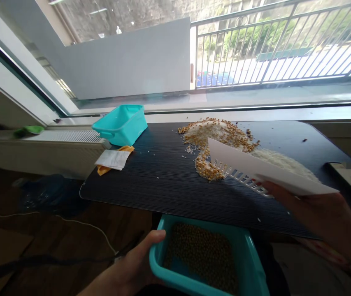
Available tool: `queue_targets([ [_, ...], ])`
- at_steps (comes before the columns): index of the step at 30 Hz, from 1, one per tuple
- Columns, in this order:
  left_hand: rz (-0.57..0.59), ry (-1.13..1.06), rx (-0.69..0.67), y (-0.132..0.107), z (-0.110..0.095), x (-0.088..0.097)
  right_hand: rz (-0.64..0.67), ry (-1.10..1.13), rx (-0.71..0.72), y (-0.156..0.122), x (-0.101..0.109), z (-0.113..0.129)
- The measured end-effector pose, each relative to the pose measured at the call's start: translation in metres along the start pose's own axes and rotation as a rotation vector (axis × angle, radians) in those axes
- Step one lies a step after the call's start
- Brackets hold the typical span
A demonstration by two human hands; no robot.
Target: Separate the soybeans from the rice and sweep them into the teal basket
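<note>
My left hand (132, 265) grips the left rim of a teal plastic bin (201, 221), thumb over the edge. The bin is just below the table's front edge, and small tan beans (203, 250) cover much of its floor. In my right hand (320, 213) is a white slotted sheet (255, 166), tilted above the table with its row of slots facing down. Behind its far end lies a heap of mixed beans and white rice (215, 131). A mound of rice (282, 159) is partly hidden behind the sheet.
A second teal bin (126, 129) stands at the back left of the dark table (163, 164). Near it, a folded white paper (113, 159) rests on an orange cloth (103, 169). Loose grains are scattered about. The window (150, 70) borders the far side.
</note>
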State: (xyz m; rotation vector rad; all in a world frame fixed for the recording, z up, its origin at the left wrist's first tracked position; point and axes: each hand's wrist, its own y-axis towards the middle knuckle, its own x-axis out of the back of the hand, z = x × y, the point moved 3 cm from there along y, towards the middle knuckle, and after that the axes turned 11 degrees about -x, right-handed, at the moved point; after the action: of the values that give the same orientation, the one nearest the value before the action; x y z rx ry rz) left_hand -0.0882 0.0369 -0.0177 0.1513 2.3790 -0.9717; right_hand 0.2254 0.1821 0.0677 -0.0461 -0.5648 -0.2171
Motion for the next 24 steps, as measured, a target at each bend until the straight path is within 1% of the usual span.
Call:
queue_targets([
  [2,-0.009,0.000,0.003,-0.001,-0.001,-0.001,0.038,0.024,0.029,-0.003,-0.003,0.000],
  [4,-0.008,0.007,0.005,-0.001,-0.002,-0.002,0.038,0.043,0.059,-0.005,-0.004,0.000],
  [8,-0.008,0.020,0.009,-0.002,-0.004,-0.004,-0.047,0.019,0.004,-0.004,0.001,-0.004],
  [9,-0.006,0.017,0.008,-0.002,-0.005,-0.004,-0.049,0.007,-0.013,-0.004,0.001,-0.005],
  [11,0.008,0.008,0.006,-0.001,-0.005,-0.005,-0.004,-0.016,-0.015,-0.004,0.000,-0.005],
  [13,0.031,-0.001,0.003,-0.001,-0.005,-0.006,0.044,-0.017,0.012,-0.005,-0.003,-0.003],
  [16,0.059,-0.020,-0.002,0.000,-0.005,-0.007,0.036,0.016,0.048,-0.009,-0.004,0.001],
  [20,0.072,-0.033,-0.005,0.000,-0.004,-0.006,0.003,0.003,0.018,-0.010,-0.003,-0.001],
  [22,0.066,-0.040,-0.010,0.000,-0.003,-0.005,0.027,-0.018,0.001,-0.011,-0.004,-0.002],
  [24,0.061,-0.045,-0.013,0.000,-0.002,-0.003,0.084,-0.024,0.026,-0.013,-0.005,0.000],
])
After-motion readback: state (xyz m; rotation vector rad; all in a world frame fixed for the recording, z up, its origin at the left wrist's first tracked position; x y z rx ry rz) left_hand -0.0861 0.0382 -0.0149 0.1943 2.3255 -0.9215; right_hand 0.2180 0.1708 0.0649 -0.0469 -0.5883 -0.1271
